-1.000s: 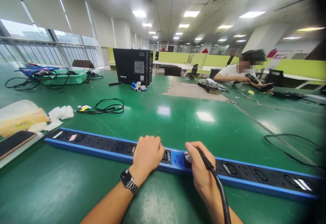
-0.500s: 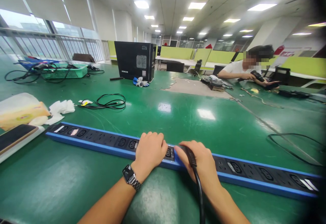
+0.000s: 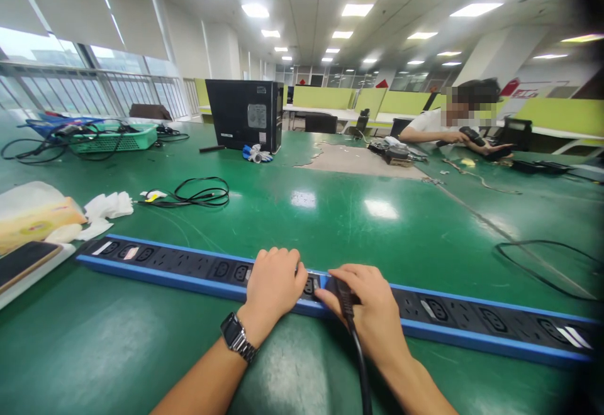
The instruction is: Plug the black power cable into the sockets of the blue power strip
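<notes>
A long blue power strip with black sockets lies across the green table in front of me. My left hand rests curled on top of the strip near its middle, a watch on the wrist. My right hand is closed over a black plug pressed down on the strip just right of my left hand. The plug's black cable runs back along my right forearm.
A coiled black cable, white tissues and a tissue pack lie at the left. A black computer tower and green basket stand farther back. Another person sits at the far right. A cable loop lies right.
My right hand has moved left along the strip and lowered the plug from a raised, tilted hold to flat on the strip. My left hand has stayed in place.
</notes>
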### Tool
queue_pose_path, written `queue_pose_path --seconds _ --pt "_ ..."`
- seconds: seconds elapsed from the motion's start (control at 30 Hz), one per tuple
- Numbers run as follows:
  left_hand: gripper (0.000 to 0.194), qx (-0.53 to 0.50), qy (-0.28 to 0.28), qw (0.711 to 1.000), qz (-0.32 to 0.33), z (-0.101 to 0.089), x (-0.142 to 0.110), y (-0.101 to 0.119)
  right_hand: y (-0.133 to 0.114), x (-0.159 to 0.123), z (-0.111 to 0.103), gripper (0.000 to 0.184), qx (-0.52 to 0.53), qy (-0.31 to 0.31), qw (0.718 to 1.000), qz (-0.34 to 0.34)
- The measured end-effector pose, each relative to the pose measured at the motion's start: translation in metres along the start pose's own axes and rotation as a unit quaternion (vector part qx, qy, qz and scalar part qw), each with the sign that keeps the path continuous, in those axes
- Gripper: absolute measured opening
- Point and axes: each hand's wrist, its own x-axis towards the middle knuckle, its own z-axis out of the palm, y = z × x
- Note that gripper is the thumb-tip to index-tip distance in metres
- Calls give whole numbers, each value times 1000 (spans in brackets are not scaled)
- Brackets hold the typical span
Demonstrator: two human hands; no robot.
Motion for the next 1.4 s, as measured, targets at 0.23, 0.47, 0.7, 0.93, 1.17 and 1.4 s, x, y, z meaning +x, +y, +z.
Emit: queue_pose_path --seconds 0.23,0.47,0.7,0.93,1.17,1.4 --pt "20 -2 -3 1000 5 -1 1 -1 49 -5 -55 28 -5 132 990 51" --pt "21 1 5 1000 5 1 0 -1 100 -26 -74 29 -18 8 999 27" --pt "22 9 7 1000 25 0 -1 -1 99 -23 -65 28 -46 -14 998 -34" --pt "17 -80 113 985 103 6 -9 -5 105 -31 -72 49 -62 -18 998 -9" --pt "29 -198 194 919 282 12 -26 20 84 -33 -80 33 20 44 998 51" --pt "54 -228 178 889 354 14 -35 39 36 -35 -54 32 85 6 993 -85"
